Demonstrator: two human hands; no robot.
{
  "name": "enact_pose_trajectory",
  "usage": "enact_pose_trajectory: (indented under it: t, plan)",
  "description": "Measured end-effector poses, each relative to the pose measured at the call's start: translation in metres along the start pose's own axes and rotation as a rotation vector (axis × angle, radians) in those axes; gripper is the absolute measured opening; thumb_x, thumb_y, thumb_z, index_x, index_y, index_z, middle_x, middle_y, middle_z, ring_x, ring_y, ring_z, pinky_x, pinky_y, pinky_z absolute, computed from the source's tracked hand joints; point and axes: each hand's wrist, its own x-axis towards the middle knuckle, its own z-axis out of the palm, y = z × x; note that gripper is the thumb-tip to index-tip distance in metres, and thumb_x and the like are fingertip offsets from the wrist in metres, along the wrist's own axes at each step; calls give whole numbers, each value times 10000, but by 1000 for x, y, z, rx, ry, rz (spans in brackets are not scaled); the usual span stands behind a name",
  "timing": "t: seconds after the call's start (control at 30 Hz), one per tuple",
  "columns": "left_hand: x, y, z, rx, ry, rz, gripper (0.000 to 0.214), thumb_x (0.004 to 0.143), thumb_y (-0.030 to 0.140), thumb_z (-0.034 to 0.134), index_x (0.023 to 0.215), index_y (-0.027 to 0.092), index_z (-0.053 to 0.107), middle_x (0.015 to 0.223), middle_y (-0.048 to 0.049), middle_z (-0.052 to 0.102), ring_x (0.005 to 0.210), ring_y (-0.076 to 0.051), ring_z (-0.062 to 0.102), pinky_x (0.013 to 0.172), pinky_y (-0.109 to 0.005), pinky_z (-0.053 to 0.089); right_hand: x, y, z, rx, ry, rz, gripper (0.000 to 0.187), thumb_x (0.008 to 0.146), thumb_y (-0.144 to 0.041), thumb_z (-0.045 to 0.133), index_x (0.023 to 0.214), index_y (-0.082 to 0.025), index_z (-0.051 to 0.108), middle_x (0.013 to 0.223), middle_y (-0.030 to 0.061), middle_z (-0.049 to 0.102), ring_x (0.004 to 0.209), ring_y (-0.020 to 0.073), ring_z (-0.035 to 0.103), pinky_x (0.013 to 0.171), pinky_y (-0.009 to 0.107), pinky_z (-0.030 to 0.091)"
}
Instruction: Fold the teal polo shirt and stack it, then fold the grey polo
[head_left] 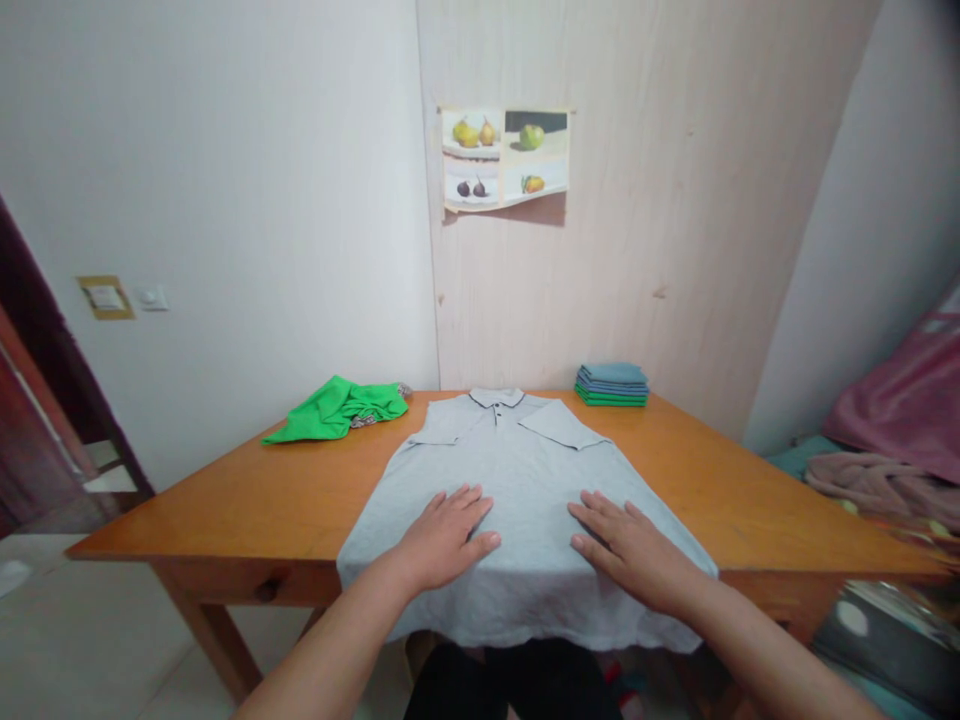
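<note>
A light grey polo shirt (525, 470) lies spread flat, its dark-trimmed collar at the far side and its hem hanging over the near table edge. Both short sleeves are turned in toward the body of the shirt. My left hand (448, 538) rests palm down on the lower left part of the fabric, fingers stretched out. On the lower right part, my right hand (630, 548) lies flat with its fingers spread. Neither hand grips the cloth.
The shirt covers the middle of a wooden table (300, 510). A crumpled green garment (337, 408) lies at the back left. At the back right stands a stack of folded clothes (612, 384). Blankets (885, 480) are piled beyond the right edge. A fruit picture sheet (504, 158) hangs on the wall.
</note>
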Motion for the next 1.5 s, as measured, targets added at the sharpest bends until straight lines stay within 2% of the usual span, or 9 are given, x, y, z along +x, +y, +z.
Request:
enact_pose_trajectory:
  t: [0.23,0.37,0.5,0.63,0.77,0.97,1.13,1.37,1.5]
  plan:
    - [-14,-11,-2,54,32,-70,633,979,626,351,1493,268,440,1602,-93,311,1491,-285,253,1188,-543,174,-17,22,2,-32,39,65,669,968,-666,291,1494,-283,443,1579,68,358,1477,283,281,1188,580,188]
    - [-17,-17,-3,39,128,-61,581,964,599,417,1405,245,549,1530,-105,449,1434,-280,373,1177,-495,260,-19,30,5,59,147,61,640,950,-641,366,1389,-225,578,1512,95,472,1429,282,383,1197,540,217]
    - [-32,-22,0,-54,370,-76,418,952,500,476,1206,229,668,1333,-114,629,1251,-267,559,1080,-420,421,-33,37,12,296,493,149,544,930,-597,411,1201,-211,682,1344,110,634,1259,279,569,1117,436,396]
    - [-61,-26,15,-103,784,-169,293,952,436,460,1008,228,659,1034,-88,682,1017,-244,630,939,-388,499,-63,39,25,447,781,354,447,894,-597,458,974,-220,686,987,99,733,979,289,665,904,391,510]
    - [-90,-33,33,-113,1036,-311,235,911,447,530,904,227,612,901,-59,636,898,-242,613,870,-388,500,-89,48,54,541,818,596,443,893,-612,436,863,-219,638,836,80,696,858,281,645,827,392,502]
    - [-109,-47,50,-483,1172,-569,394,817,556,624,963,195,568,884,-36,619,813,-222,627,802,-389,536,-102,73,107,828,777,705,487,825,-612,533,1062,-197,623,1151,126,678,1132,343,607,960,457,497]
    - [-115,-55,68,-756,1123,-666,515,727,580,724,1008,176,572,955,-73,672,921,-257,672,858,-413,550,-100,72,119,1055,620,571,453,811,-547,590,1118,-220,661,1101,81,733,1124,345,634,926,436,535]
    - [-140,-51,86,-1193,540,-564,480,758,592,725,1016,188,685,1064,-102,746,1094,-325,668,994,-444,497,-109,48,105,1326,445,563,362,750,-499,687,962,-216,768,995,49,776,1082,314,678,951,390,542]
    - [-161,-55,88,-1199,369,-586,535,696,612,761,1016,185,731,1056,-97,751,1117,-364,638,1010,-469,467,-124,43,92,1455,380,633,325,635,-492,800,819,-225,769,938,41,780,979,301,712,889,360,565]
